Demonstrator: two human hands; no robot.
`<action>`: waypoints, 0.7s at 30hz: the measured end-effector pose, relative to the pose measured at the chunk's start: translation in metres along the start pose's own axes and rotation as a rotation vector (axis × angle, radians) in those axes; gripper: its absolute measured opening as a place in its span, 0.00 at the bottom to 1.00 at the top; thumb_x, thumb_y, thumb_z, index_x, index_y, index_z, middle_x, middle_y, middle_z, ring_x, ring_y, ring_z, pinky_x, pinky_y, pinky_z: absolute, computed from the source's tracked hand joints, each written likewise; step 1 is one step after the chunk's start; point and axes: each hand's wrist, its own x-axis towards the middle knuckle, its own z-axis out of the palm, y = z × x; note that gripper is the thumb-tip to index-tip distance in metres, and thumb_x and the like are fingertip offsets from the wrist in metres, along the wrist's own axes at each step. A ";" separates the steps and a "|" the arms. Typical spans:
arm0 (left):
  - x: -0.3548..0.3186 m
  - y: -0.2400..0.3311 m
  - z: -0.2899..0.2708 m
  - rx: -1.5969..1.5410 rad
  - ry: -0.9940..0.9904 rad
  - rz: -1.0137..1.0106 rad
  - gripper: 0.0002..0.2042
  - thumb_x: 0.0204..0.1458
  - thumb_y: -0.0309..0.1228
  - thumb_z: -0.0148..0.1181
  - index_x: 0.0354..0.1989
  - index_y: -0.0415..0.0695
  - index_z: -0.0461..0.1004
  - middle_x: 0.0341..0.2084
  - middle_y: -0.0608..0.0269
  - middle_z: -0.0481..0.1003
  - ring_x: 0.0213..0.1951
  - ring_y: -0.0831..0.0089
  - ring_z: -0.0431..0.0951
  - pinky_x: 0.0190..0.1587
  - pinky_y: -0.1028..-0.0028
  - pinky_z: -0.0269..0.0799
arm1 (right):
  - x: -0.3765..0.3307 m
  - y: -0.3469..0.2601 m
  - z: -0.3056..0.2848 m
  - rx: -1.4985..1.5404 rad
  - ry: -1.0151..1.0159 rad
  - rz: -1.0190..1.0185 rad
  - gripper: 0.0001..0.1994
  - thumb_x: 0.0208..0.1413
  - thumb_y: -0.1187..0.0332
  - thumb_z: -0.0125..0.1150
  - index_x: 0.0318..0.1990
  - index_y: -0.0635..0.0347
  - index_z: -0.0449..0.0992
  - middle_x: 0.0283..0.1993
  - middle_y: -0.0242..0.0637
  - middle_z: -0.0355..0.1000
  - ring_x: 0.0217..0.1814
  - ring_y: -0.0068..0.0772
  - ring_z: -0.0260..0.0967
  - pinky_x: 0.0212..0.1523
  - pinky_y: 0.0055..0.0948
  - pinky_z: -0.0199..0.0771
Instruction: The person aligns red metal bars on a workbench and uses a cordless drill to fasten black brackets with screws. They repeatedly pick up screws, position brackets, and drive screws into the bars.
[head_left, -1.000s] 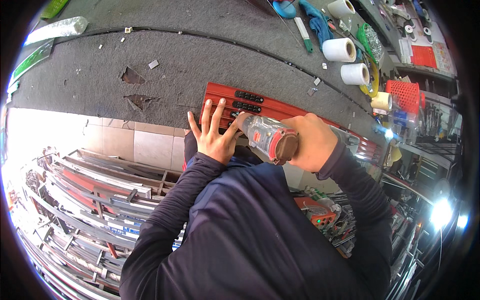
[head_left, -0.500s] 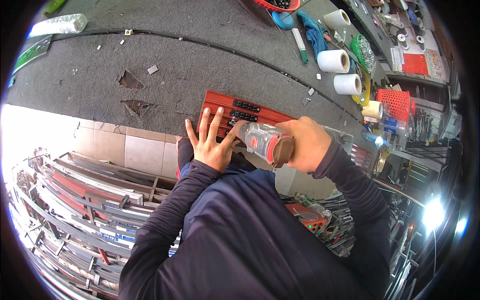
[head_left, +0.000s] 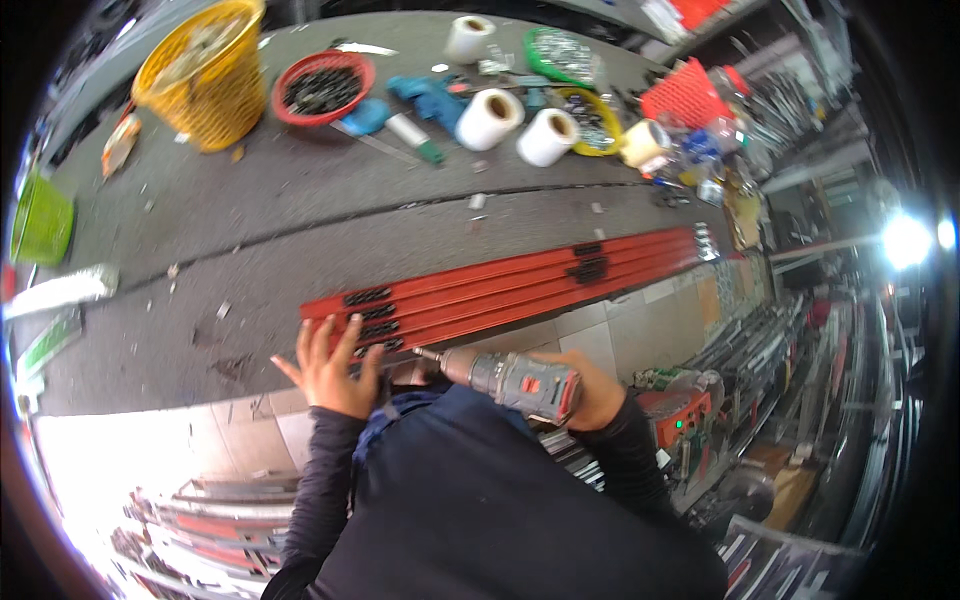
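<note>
Remote as I am, I read the red profiles [head_left: 500, 297] as smooth, faintly glossy metal; the bench covering [head_left: 260, 190] looks matt and rough (carpet-like cloth, to my eye), the 3 white rolls [head_left: 482, 128] smooth, the yellow basket [head_left: 220, 115] plastic.

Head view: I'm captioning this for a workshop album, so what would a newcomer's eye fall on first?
Probably the long, red, grooved strips along the near edge of the grey workbench, the bare left hand spread over their left end. Next, the grey-and-red power drill in the bare right hand, its bit pointing left. Then the tall yellow lattice basket toward the back left.
</note>
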 end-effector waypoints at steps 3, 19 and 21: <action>0.053 0.029 0.002 -0.276 0.227 0.279 0.23 0.60 0.44 0.77 0.64 0.56 0.88 0.62 0.57 0.82 0.67 0.50 0.78 0.75 0.38 0.61 | -0.039 0.062 0.023 0.226 0.162 0.028 0.22 0.60 0.71 0.83 0.59 0.65 0.84 0.50 0.39 0.88 0.51 0.23 0.82 0.55 0.31 0.84; 0.213 0.170 0.139 -0.104 0.100 0.457 0.07 0.57 0.36 0.76 0.41 0.50 0.93 0.40 0.58 0.85 0.44 0.50 0.88 0.51 0.53 0.84 | -0.108 0.136 0.039 0.277 0.526 -0.043 0.20 0.60 0.75 0.82 0.58 0.69 0.84 0.52 0.41 0.88 0.53 0.27 0.84 0.58 0.31 0.83; 0.213 0.171 0.137 -0.140 0.103 0.464 0.08 0.57 0.36 0.77 0.41 0.49 0.92 0.40 0.58 0.86 0.43 0.52 0.88 0.50 0.55 0.84 | -0.103 0.138 0.041 0.322 0.551 -0.080 0.20 0.60 0.75 0.82 0.58 0.68 0.84 0.52 0.41 0.89 0.53 0.26 0.84 0.58 0.31 0.84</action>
